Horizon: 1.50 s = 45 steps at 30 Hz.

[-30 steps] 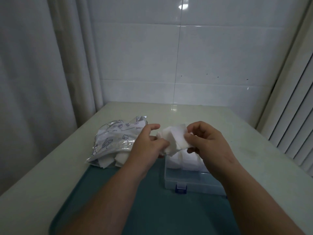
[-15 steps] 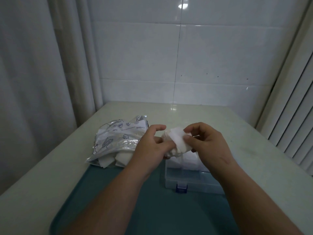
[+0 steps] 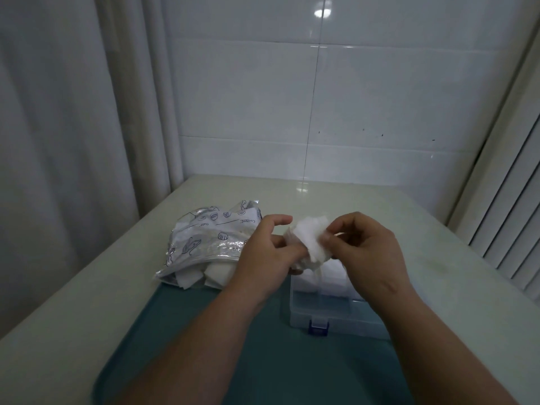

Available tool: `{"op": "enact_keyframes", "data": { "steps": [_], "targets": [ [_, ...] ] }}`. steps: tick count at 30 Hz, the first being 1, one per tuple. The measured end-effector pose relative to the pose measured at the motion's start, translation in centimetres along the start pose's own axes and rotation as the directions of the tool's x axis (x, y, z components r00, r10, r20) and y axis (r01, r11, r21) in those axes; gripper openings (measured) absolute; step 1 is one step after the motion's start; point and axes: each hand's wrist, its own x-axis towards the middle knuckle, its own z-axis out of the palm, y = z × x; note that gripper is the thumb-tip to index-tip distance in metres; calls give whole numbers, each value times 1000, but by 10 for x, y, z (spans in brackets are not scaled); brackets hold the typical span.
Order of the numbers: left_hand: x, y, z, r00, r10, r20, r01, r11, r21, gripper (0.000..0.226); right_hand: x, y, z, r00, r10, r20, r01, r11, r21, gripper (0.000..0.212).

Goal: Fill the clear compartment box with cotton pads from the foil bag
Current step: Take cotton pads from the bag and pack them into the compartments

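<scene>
A white cotton pad (image 3: 310, 238) is pinched between my left hand (image 3: 264, 255) and my right hand (image 3: 369, 252), just above the far end of the clear compartment box (image 3: 327, 308). The box sits on a teal tray (image 3: 263, 361), has a blue latch at its near side, and holds white pads in its far compartments. The silver foil bag (image 3: 204, 244), printed with shell drawings, lies left of my hands, with white pads spilling from its near opening.
The tray rests on a pale table (image 3: 73, 317) that meets a white tiled wall (image 3: 292, 112) at the back. A curtain (image 3: 58, 112) hangs on the left and slatted blinds (image 3: 511, 200) stand on the right.
The pad between my hands has been folded and crumpled smaller. Both hands stayed above the far end of the box, shifting only slightly.
</scene>
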Motion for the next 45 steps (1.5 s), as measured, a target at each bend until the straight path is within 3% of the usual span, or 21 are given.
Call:
{"op": "enact_keyframes", "data": {
  "steps": [6,16,24,29,37,41,45],
  "targets": [
    [0,-1,0,1000,-9,12,9,1000,-4,46,1,5,2,999,35,18,-33,996,-82,10],
    [1,-2,1,998,-35,53,38,998,-56,43,3,7,-1,997,76,-13,-76,996,-39,13],
    [1,-4,1,999,-30,12,30,999,10,47,1,5,0,986,120,117,-117,993,-34,18],
    [1,-5,2,1000,-17,-4,17,998,60,45,1,4,2,981,158,110,-151,986,-68,11],
    [0,-3,2,1000,-20,1,19,997,72,44,-2,1,0,996,60,73,-54,996,-74,13],
    [2,-5,2,999,-36,-28,37,997,72,47,1,0,-4,991,137,-3,-135,982,135,9],
    [2,-6,2,999,-35,-28,37,995,91,49,1,-1,-8,975,212,74,-224,935,276,8]
  ]
}}
